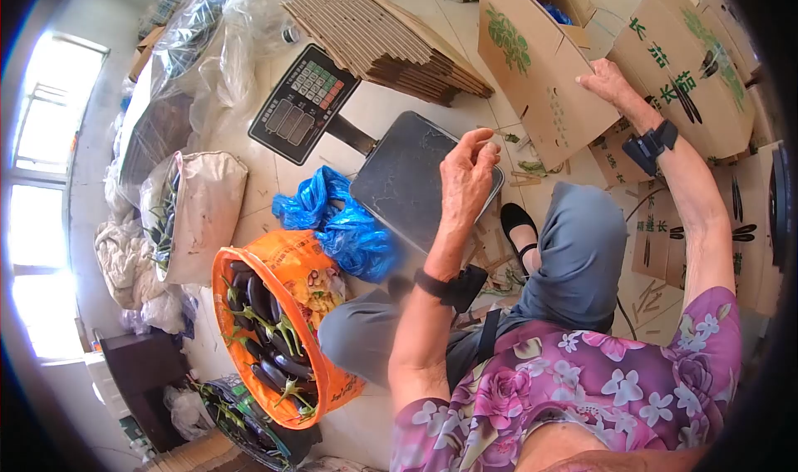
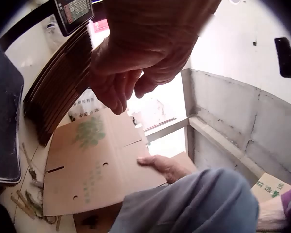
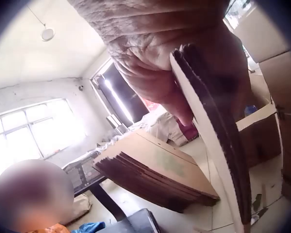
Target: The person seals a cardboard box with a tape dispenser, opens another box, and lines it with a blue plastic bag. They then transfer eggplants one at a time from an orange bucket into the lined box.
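Note:
A folded cardboard box (image 1: 532, 77) with a green leaf print stands tilted on the floor. My right hand (image 1: 613, 86) grips its edge; the right wrist view shows the doubled cardboard (image 3: 216, 141) between thumb and fingers. My left hand (image 1: 468, 177) hovers over the dark platform (image 1: 411, 169) of a scale. Its fingers hang loosely bent with nothing between them, as the left wrist view (image 2: 131, 73) also shows. Beyond the platform leans a stack of flattened cardboard boxes (image 1: 391, 44). The scale's display panel (image 1: 303, 102) with its keypad is to the left of that stack.
An orange bucket (image 1: 337, 347) of eggplants (image 1: 270, 326) stands by the left knee, beside a blue plastic bag (image 1: 353, 231). Printed cardboard boxes (image 1: 690, 73) crowd the right side. A white sack (image 1: 208, 214) lies farther left. Scraps (image 1: 528, 171) litter the tiled floor.

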The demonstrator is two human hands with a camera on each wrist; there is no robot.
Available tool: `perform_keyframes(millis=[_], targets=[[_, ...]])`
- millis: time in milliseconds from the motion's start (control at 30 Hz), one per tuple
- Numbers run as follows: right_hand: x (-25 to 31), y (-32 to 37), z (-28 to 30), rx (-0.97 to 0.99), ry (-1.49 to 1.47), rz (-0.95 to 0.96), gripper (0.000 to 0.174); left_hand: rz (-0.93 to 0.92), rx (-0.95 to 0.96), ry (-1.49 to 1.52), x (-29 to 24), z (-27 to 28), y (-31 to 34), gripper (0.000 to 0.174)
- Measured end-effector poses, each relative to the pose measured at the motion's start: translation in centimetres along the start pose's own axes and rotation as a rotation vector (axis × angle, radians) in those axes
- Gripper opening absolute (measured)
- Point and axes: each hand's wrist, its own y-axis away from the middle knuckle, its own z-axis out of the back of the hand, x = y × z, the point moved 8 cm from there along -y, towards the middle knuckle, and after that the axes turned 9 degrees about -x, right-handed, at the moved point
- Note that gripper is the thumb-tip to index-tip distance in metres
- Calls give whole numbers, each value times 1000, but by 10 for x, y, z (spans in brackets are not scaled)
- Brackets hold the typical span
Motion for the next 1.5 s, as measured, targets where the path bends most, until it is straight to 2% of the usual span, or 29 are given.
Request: perform_keyframes(millis=[33,100,167,233,367,433,467,533,600,633,667,700,767,833,900,967,1033,1067,1100,1133,1233,1267,1300,1333,1367,1400,1433,1467,1500], targets=[[5,1,-5,94,-15,-33,44,-12,-3,-2,-18,7,6,27],[10,13,-1,61,-62,10,46,-90,-43,16,-45,27,11,28],[35,57,55,-108,-259,-66,39,-134,-85,74,-71,44,21,28],[65,94,108,-209,-399,24,34,-169,-123,93,-92,58,33,28],[122,166,188,-277,-448,87,34,-196,-100,67,-129,78,68,29],[148,195,201,-287,-471,96,34,-218,-144,24,-150,96,83,32],[162,208,201,-269,-468,131,33,-226,-195,18,-157,109,90,35],[176,227,196,-343,-295,354,30,-287,-315,-23,-176,133,106,41],[201,227,165,-158,-222,545,28,-352,-418,-6,-185,160,112,54],[222,225,145,120,-318,550,27,-401,-464,37,-184,176,110,58],[226,224,126,222,-316,554,26,-362,-485,65,-181,190,105,67],[229,226,97,323,-311,558,25,-384,-487,64,-178,202,99,67],[231,231,59,331,-297,658,23,-269,-589,126,-153,235,81,72],[232,232,36,373,-233,676,22,-134,-554,179,-124,250,56,80],[230,231,20,436,-162,684,21,4,-606,76,-99,261,35,91],[225,228,12,364,-93,683,23,63,-551,-83,-79,261,19,100],[225,226,-1,462,-38,642,30,74,-477,-46,-68,251,10,92],[233,225,1,471,-237,662,36,45,-445,-37,-66,251,4,76],[242,224,7,468,-437,677,41,24,-406,-20,-67,248,1,78],[242,227,3,615,-500,554,49,6,-406,-8,-67,248,3,80],[237,219,-12,728,-560,574,47,-14,-358,-18,-70,254,12,84],[227,216,-14,784,-566,430,36,-21,-337,-14,-69,258,15,83],[227,216,-18,797,-567,426,36,-29,-316,-10,-70,260,18,83],[237,214,-6,554,-390,754,31,-6,-352,19,-71,262,24,70],[246,223,4,290,-206,1056,26,2,-355,14,-68,267,23,70],[256,234,10,129,-39,1186,18,-10,-407,-93,-70,276,23,63],[258,235,9,136,-46,1180,18,-23,-455,-200,-72,281,25,57],[253,225,5,138,28,1072,18,-64,-509,-157,-71,281,32,43],[248,215,2,141,102,964,20,-59,-508,-162,-68,287,37,43]])
